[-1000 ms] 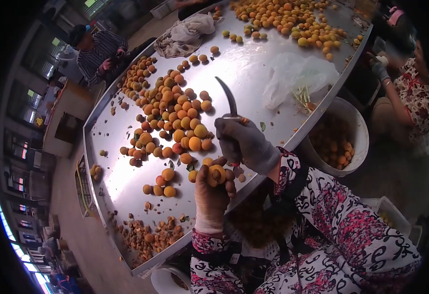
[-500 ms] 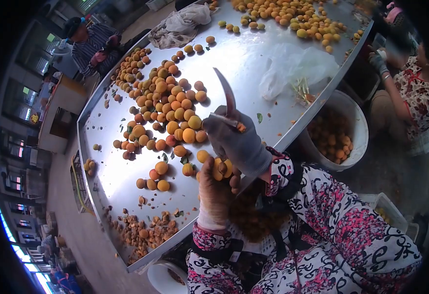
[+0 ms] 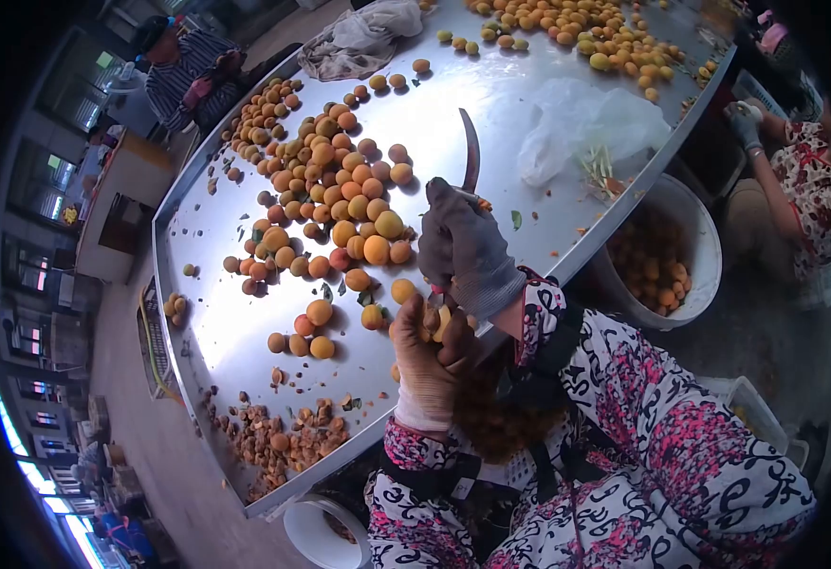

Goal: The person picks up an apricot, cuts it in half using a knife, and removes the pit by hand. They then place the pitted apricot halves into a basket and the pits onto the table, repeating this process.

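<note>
Knife (image 3: 471, 152) has swung more upright since half a second ago, blade now pointing at the top of the frame. Gloved right hand (image 3: 465, 251) is clenched round its handle, center frame. Just below, left hand (image 3: 430, 356) grips a split apricot (image 3: 437, 322) over the table (image 3: 235, 332) edge. Steel table carries a fruit pile (image 3: 340, 199) center-left, pits (image 3: 283, 441) at lower left, a plastic bag (image 3: 586, 123) upper right. White bucket (image 3: 695, 247) sits right. Another person (image 3: 188, 71) is seated upper left.
</note>
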The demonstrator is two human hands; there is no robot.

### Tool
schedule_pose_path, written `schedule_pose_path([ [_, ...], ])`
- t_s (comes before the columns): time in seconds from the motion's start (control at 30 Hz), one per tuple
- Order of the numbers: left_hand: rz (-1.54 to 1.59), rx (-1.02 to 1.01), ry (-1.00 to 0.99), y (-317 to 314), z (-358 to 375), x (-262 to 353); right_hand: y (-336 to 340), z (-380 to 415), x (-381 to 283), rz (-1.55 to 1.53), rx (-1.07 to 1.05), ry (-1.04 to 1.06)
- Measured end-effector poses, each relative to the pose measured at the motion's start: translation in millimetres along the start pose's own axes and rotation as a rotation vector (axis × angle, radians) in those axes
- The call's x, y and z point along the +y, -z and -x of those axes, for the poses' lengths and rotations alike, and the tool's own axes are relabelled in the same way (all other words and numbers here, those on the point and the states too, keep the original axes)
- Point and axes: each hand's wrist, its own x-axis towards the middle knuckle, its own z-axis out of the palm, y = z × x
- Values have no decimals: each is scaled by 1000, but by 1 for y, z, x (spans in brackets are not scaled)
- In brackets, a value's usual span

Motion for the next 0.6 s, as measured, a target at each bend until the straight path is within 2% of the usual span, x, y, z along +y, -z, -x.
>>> schedule_pose_path([
  [0.03,0,1,-1,3,-1,2,3,-3,4,-36,28,-34],
  [0.07,10,-80,29,8,-1,4,5,-4,10,-36,26,-35],
  [0.1,21,-161,60,10,-2,5,6,-5,16,262,0,354],
  [0.13,22,-159,59,-7,0,4,5,-3,20,560,-27,741],
  [0.17,-140,190,-50,-29,1,-1,6,-1,24,859,-58,1130],
  [0.2,-300,541,-159,-41,2,-4,1,8,25,1032,-140,1252],
  [0.23,-297,546,-162,-24,-6,-7,-10,27,22,716,-288,629],
  [0.3,146,-421,-102,41,-36,-10,-15,36,25,891,-457,662],
  [0.33,356,-903,-68,71,-43,-10,-16,32,39,779,-442,881],
  [0.37,345,-894,-83,55,-31,-4,-18,31,43,762,-454,877],
  [0.43,-349,-326,-390,19,-6,-2,-19,30,45,559,-374,576],
  [0.47,-680,-17,-520,9,-1,0,-24,21,46,439,-201,596],
  [0.5,-331,308,-317,7,-16,7,-27,26,24,189,-133,241],
  [0.53,-63,-43,-161,33,-26,12,-29,19,20,148,70,143],
  [0.57,203,-393,4,56,-35,17,-21,10,15,75,111,54],
  [0.6,202,-393,1,50,-33,19,-19,5,12,88,134,75],
])
